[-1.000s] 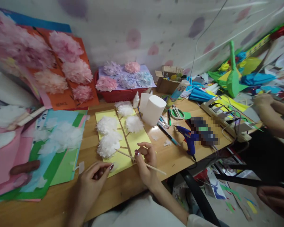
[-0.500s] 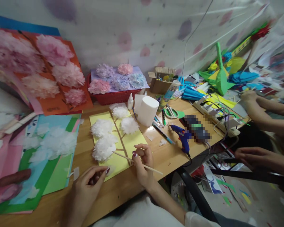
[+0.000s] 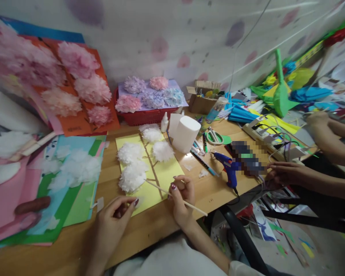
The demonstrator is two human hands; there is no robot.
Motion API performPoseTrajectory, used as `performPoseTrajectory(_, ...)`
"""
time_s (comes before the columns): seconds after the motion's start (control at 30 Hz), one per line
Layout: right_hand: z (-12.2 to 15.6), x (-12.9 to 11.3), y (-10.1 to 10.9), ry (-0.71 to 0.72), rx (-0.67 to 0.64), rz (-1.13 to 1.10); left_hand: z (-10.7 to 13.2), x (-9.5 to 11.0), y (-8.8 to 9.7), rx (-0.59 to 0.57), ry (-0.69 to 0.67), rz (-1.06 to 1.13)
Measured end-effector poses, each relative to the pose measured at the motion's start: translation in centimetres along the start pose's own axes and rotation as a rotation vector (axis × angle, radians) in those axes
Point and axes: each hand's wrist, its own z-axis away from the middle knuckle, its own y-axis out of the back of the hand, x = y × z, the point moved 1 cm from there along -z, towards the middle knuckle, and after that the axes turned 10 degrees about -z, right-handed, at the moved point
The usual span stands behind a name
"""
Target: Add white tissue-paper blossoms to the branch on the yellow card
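Note:
My left hand (image 3: 119,212) is closed in a pinch at the lower left edge of a yellow paper sheet (image 3: 172,166). A thin, see-through piece of tissue paper (image 3: 139,202) shows at its fingertips. Over the sheet's lower right part, my right hand (image 3: 181,195) grips a thin wooden stick (image 3: 195,208) between thumb and fingers. The stick slants, its far tip near the lowest fluffy white tissue flower (image 3: 133,176). Several such flowers sit on the sheet along a drawn brown branch (image 3: 153,165).
Loose white tissue pieces (image 3: 80,166) lie on coloured paper at left. A white paper roll (image 3: 186,134), small glue bottle (image 3: 164,122), pens (image 3: 204,162) and blue glue gun (image 3: 230,168) stand or lie beyond my hands. Another person's hand (image 3: 287,172) is at right, near a power strip (image 3: 264,134).
The whole scene has shifted slightly right in view. Another person's hand has moved left toward the blurred dark object on the table. My hands keep nearly the same pose over the sheet.

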Motion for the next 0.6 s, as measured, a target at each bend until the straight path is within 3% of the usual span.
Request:
performPoseTrajectory(0.17, -0.1, -0.6, -0.1, 0.007, 0.015, -0.027, -0.4, 0.8, -0.2, 0.047, 0.096, 0.038)
performPoseTrajectory(0.6, 0.4, -0.3, -0.4, -0.038, -0.18, 0.131, -1.9, 1.7, -1.4, 0.152, 0.119, 0.037)
